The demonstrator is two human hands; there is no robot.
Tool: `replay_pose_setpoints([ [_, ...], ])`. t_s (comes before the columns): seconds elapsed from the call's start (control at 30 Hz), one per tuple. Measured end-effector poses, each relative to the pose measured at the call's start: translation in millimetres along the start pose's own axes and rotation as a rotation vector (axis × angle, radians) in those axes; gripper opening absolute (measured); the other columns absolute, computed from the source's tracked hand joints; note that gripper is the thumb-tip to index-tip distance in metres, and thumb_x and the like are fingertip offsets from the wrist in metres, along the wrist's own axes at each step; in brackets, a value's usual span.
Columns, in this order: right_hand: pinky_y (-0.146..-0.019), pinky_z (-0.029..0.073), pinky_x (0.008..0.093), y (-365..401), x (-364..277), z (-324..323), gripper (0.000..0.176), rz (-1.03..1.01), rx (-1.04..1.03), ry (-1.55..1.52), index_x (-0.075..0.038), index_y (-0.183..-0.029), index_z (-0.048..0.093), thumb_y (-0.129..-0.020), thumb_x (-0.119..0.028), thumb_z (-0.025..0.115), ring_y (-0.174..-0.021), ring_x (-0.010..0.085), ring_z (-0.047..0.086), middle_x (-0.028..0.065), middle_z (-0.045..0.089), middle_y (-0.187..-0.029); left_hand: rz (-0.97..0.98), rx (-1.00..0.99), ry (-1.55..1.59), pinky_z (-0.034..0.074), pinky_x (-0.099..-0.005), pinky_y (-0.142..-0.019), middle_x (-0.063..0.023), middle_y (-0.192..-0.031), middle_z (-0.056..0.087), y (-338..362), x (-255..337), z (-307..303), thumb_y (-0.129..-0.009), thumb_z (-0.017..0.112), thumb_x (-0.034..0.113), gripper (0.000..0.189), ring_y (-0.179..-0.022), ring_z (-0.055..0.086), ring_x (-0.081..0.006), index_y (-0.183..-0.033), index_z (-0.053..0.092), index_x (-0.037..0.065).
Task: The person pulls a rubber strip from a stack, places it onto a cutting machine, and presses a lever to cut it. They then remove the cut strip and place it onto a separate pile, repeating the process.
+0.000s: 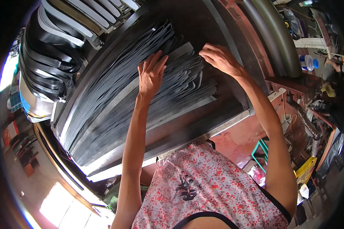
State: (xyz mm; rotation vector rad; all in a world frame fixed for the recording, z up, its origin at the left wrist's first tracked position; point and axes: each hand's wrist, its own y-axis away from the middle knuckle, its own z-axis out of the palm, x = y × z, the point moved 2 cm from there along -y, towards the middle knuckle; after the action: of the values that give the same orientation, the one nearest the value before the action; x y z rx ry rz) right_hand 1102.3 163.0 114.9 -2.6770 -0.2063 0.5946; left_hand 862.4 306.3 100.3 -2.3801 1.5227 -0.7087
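Note:
Long thin black strips [103,97], which look like leather or rubber, lie in a fanned layer over a dark work table. My left hand [152,74] rests flat on the middle of this layer, its fingers stretched out and slightly apart. At the strips' right-hand ends is my right hand [219,58], fingers bent and thumb and fingertips drawn together in a pinch at the end of one strip. The pinched tip is small and partly hidden by the fingers. A wider grey strip [181,50] lies between my hands, among the others.
Bundles of glossy black straps [46,70] hang at the far left, below white-edged bands [61,26]. A thick dark roller [281,42] and a reddish metal frame [252,34] border the table's right side. A blue-capped bottle [309,63] stands beyond them.

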Motion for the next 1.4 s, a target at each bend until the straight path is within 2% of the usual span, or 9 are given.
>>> replay_pose_setpoints([
  [0.33,-0.068,0.052,0.0351,-18,-40,-43,0.021,-0.041,0.135,0.176,-0.01,-0.106,0.058,-0.086,-0.011,0.067,-0.075,0.02,0.063,0.0011,0.054,-0.1,0.049,0.07,0.062,0.043,-0.0444,-0.094,-0.0106,-0.125,0.061,-11,13,-17,-0.088,0.066,0.027,0.035,-0.115,0.057,-0.0283,-0.12,0.065,0.011],
  [0.53,-0.069,0.052,0.0317,-38,-83,-69,0.017,0.006,0.298,0.146,-0.01,-0.101,0.062,-0.085,-0.01,0.067,-0.074,0.0168,0.064,-0.0011,0.056,-0.105,0.065,0.012,0.163,0.051,-0.0394,-0.058,-0.011,-0.09,0.066,-39,65,-61,-0.087,0.069,0.021,0.019,-0.073,0.067,-0.0282,-0.095,0.064,0.005],
  [0.6,-0.072,0.052,0.0284,-46,-90,-75,0.023,-0.118,0.606,0.044,-0.008,-0.111,0.061,-0.089,-0.01,0.066,-0.088,0.0168,0.064,0.0059,0.059,-0.113,0.113,0.118,0.203,0.049,-0.0388,-0.052,-0.0136,-0.082,0.065,-47,74,-80,-0.087,0.067,0.015,0.015,-0.062,0.065,-0.0285,-0.088,0.059,0.002],
  [0.67,-0.081,0.051,0.0295,-52,-118,-42,0.034,0.229,0.842,-0.826,-0.005,-0.126,0.052,-0.094,-0.014,0.062,-0.101,0.0157,0.06,0.0077,0.057,-0.121,0.075,0.21,0.399,0.048,-0.0404,-0.05,-0.017,-0.072,0.061,-54,80,-105,-0.086,0.065,0.013,0.014,-0.062,0.063,-0.0377,-0.082,0.057,0.001],
  [0.73,-0.09,0.048,0.0371,-61,-146,-11,0.042,0.31,0.542,-1.371,-0.001,-0.123,0.047,-0.1,-0.037,0.05,-0.091,0.0166,0.057,0.0077,0.053,-0.114,0.002,0.261,0.548,0.049,-0.0305,-0.044,-0.0115,-0.061,0.063,-55,81,-135,-0.09,0.064,0.013,0.017,-0.047,0.062,-0.018,-0.093,0.063,-0.003],
  [0.83,-0.093,0.047,0.0387,-71,-199,33,0.045,0.165,0.249,-1.635,-0.001,-0.117,0.051,-0.1,-0.042,0.047,-0.084,0.0151,0.055,0.0049,0.055,-0.099,-0.293,0.255,0.672,0.047,-0.0259,-0.046,-0.0078,-0.065,0.062,-44,82,-216,-0.089,0.065,0.014,0.015,-0.051,0.061,-0.0147,-0.09,0.064,-0.001],
  [0.93,-0.078,0.048,0.0306,-92,-233,52,0.037,0.002,0.095,-1.442,-0.005,-0.1,0.063,-0.095,-0.041,0.058,-0.072,0.0126,0.061,0.001,0.061,-0.07,-0.261,0.464,0.685,0.044,-0.0226,-0.044,-0.0047,-0.061,0.06,-14,27,-285,-0.089,0.064,0.015,0.02,-0.052,0.062,-0.0117,-0.075,0.06,0.001],
  [1.27,-0.05,0.032,0.0205,-55,-196,90,0.026,0.225,-0.098,-0.974,-0.008,-0.078,0.059,-0.097,-0.026,0.06,-0.052,0.0029,0.042,-0.0049,0.047,-0.061,-0.387,0.98,0.258,0.047,-0.027,-0.048,-0.0114,-0.089,0.065,211,-97,-435,-0.09,0.055,0.021,0.034,-0.062,0.058,-0.0174,-0.111,0.063,-0.005],
  [1.4,-0.052,0.035,0.0213,-40,-161,88,0.026,0.455,-0.1,-0.786,-0.011,-0.081,0.056,-0.097,-0.031,0.059,-0.059,0.0036,0.042,-0.0046,0.047,-0.071,-0.589,1.296,0.438,0.051,-0.0263,-0.066,-0.0102,-0.091,0.068,364,-170,-507,-0.086,0.07,0.006,0.018,-0.074,0.066,-0.0201,-0.102,0.067,-0.001],
])
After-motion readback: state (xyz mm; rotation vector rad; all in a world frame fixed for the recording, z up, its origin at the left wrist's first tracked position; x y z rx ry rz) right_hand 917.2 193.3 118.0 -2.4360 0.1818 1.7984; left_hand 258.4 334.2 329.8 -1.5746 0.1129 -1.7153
